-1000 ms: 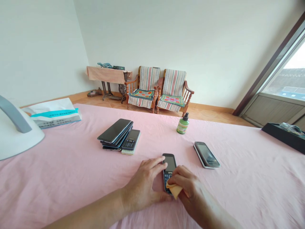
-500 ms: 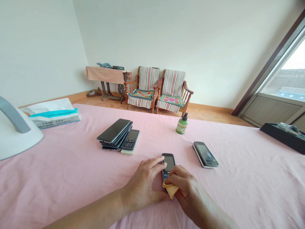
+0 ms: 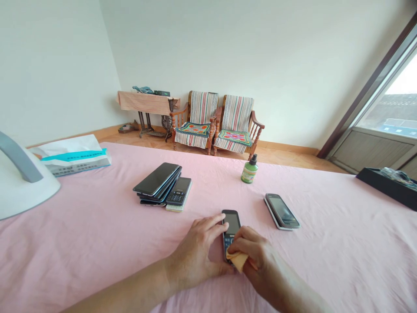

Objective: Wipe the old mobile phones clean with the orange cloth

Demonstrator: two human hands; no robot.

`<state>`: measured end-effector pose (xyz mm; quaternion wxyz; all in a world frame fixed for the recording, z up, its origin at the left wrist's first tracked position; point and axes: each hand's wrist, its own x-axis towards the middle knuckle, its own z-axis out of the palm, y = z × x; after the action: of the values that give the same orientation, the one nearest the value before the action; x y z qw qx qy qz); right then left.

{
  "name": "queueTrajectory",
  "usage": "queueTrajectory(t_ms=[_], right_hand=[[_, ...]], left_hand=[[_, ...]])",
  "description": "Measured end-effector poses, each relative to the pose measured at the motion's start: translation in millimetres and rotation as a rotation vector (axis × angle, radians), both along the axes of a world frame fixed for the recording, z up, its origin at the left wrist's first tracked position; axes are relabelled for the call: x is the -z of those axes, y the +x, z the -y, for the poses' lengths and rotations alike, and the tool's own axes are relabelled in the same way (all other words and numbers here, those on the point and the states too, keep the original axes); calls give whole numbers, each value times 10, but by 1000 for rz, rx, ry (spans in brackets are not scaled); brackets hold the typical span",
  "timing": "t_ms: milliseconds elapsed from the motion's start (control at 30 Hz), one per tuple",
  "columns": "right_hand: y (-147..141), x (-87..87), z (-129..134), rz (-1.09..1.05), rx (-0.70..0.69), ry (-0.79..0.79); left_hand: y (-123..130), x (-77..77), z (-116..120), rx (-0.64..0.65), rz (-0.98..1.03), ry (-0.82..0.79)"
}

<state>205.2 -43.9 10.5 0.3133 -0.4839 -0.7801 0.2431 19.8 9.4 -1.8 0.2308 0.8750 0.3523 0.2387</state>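
Observation:
A black keypad phone (image 3: 232, 222) lies face up on the pink cloth (image 3: 114, 243). My left hand (image 3: 200, 250) grips it from the left, fingertips on its upper left edge and thumb at its bottom end. Pinched in my right hand (image 3: 257, 258) is a yellow cloth (image 3: 239, 259), pressed on the phone's keypad, whose lower part is hidden. Right of the hands rest two stacked phones (image 3: 282, 211). To the left, a stack of dark phones (image 3: 157, 180) stands beside another keypad phone (image 3: 178, 191) lying on a pale one.
A green spray bottle (image 3: 249, 169) stands behind the hands. At the left are a tissue pack (image 3: 76, 155) and a white object (image 3: 26, 187) with a grey strip. A black tray (image 3: 387, 187) sits at the right edge. Two chairs (image 3: 233, 124) stand by the wall.
My right hand and the yellow cloth have shifted slightly right, showing a little more of the keypad. My left hand keeps its place on the phone.

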Motion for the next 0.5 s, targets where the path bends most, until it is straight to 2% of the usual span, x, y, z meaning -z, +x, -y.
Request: queueTrajectory(t_ms=[133,333,500], right_hand=[[96,-10,-6,28,53,4],[22,7,-8,-6,-10,12],[191,33,-31,25,89,27]], left_hand=[[-6,-1,6,-6,-26,-11],[-1,-7,1,-1,-1,-7],[-16,-19,0,0,-36,-28]])
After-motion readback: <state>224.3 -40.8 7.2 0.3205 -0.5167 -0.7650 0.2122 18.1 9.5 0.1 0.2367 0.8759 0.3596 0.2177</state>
